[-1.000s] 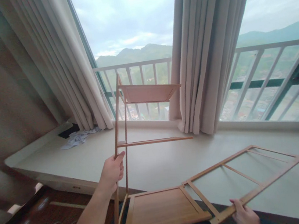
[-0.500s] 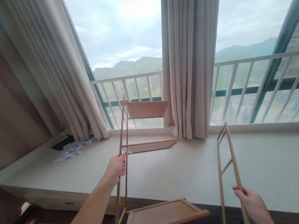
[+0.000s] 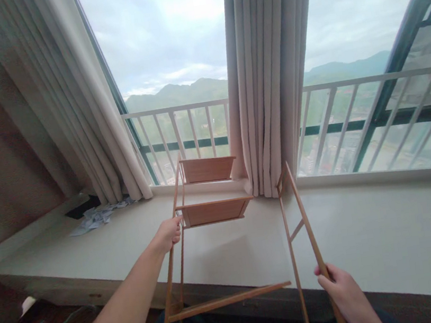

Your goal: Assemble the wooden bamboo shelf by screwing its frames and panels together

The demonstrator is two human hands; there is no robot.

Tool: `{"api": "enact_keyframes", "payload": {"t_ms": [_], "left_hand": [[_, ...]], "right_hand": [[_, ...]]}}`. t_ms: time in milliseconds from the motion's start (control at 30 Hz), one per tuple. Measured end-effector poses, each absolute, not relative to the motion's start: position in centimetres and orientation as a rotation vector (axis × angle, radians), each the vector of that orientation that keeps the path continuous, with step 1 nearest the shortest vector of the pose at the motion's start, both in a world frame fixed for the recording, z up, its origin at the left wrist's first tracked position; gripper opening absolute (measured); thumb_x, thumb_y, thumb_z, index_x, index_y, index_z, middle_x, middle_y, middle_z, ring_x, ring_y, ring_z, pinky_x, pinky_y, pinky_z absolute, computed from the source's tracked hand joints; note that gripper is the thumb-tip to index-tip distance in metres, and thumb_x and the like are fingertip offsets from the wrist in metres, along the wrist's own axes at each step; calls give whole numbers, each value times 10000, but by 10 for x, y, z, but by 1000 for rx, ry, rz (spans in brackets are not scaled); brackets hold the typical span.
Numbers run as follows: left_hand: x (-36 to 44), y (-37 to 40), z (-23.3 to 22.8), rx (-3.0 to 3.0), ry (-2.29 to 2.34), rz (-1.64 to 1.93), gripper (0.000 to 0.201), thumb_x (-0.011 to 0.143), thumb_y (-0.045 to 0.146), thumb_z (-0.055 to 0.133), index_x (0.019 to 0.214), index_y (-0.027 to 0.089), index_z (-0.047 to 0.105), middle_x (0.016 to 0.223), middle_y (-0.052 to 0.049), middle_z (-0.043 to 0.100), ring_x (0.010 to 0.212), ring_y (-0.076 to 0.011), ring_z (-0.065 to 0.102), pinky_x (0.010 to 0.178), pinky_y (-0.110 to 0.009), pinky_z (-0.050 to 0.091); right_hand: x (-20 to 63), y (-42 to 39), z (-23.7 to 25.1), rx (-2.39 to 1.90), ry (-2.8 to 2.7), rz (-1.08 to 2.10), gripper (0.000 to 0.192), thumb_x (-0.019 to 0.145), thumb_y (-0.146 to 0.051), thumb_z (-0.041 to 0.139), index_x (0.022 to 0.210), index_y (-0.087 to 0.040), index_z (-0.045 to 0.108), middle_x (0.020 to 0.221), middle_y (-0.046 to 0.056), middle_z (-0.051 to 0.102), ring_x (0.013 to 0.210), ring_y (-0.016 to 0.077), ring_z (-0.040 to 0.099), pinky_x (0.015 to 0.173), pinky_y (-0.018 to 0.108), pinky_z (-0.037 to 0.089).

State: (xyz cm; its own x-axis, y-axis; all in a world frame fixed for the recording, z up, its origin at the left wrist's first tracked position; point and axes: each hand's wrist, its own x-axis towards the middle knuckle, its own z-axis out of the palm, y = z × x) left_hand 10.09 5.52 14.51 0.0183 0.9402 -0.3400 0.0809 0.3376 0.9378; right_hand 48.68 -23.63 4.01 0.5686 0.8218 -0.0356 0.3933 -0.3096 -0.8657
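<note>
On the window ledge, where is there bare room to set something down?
The ledge is bare right of the side frame, and between the paper scraps and the shelf rack. It is crowded where the left hand and right hand hold both.

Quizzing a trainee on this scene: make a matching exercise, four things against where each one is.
Things:
1. left hand
2. right hand
3. paper scraps
4. middle curtain

Places:
A. on the sill by the left curtain
B. hanging between the two window panes
C. on the side frame that carries the shelves
D. on the loose side frame

Pairs: 1-C, 2-D, 3-A, 4-B
</note>
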Motion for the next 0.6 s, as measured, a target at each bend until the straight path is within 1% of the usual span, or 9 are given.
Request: {"api": "enact_keyframes", "payload": {"t_ms": [133, 300, 367, 500, 600], "left_hand": [[102, 70, 138, 934, 1458, 896, 298, 939, 286, 578, 751, 223, 356, 479, 143, 227, 333, -23, 183, 350, -127, 77], [102, 84, 133, 887, 1502, 896, 264, 985, 261, 516, 773, 216, 364, 499, 140, 233, 332, -19, 188, 339, -116, 87], [101, 91, 129, 869, 1519, 892, 261, 993, 267, 504, 778, 215, 365, 508, 138, 238, 331, -18, 189, 335, -112, 90], [98, 106, 123, 826, 1538, 867, 278, 991, 265, 510, 775, 220, 341, 529, 141, 224, 329, -9, 172, 335, -106, 86], [97, 115, 120, 794, 1539, 847, 279, 977, 252, 529, 780, 223, 333, 543, 142, 219, 329, -5, 166, 339, -104, 83]], "right_hand": [[468, -242, 40, -1906, -1034, 630, 328, 710, -488, 487, 779, -199, 625, 653, 13, 637, 671, 223, 593, 659, 300, 452], [458, -252, 36, -1897, -1076, 718, 301, 714, -460, 527, 802, -194, 636, 724, 34, 678, 743, 245, 635, 718, 298, 489], [457, -253, 38, -1894, -1104, 730, 281, 715, -442, 536, 802, -195, 638, 734, 36, 679, 753, 247, 638, 712, 293, 489], [455, -247, 51, -1864, -1175, 755, 241, 755, -409, 511, 817, -203, 618, 730, 18, 650, 731, 222, 608, 678, 278, 462], [458, -235, 63, -1854, -1212, 756, 218, 768, -387, 489, 821, -205, 597, 682, -3, 587, 678, 195, 549, 640, 274, 419]]}}
